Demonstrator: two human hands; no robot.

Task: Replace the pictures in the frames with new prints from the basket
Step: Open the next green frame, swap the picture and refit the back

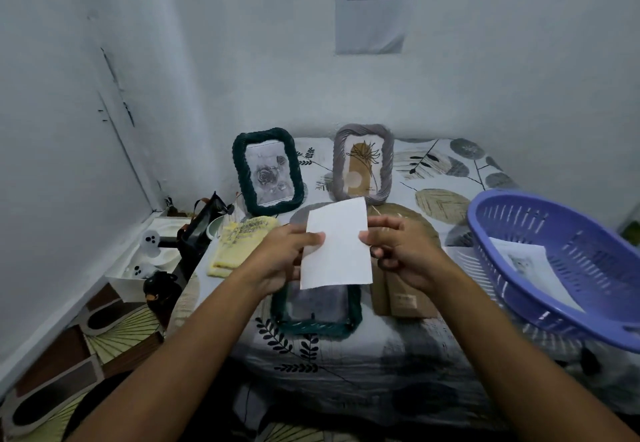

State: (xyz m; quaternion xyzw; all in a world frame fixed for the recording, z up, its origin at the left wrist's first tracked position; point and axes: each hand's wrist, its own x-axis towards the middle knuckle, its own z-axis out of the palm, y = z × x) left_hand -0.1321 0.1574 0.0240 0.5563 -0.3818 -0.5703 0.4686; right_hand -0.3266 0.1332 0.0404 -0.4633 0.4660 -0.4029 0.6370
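Note:
I hold a white print (337, 247) blank side up between both hands, above the table. My left hand (284, 258) pinches its left edge and my right hand (398, 251) pinches its right edge. Under the print a dark green frame (317, 317) lies flat on the leaf-patterned cloth. Beside it on the right lies a brown backing board (405, 299). At the back stand a green frame (268, 171) with a rose picture and a grey frame (363, 164) with a plant picture. The purple basket (561, 268) at right holds another print (530, 261).
A yellow cloth (239, 244) lies left of my hands. Left of the table, on the floor, sit a white box (152, 251) with small figures and a black bag (204, 219). Walls close in at the back and left; a paper sheet (369, 5) hangs on the wall.

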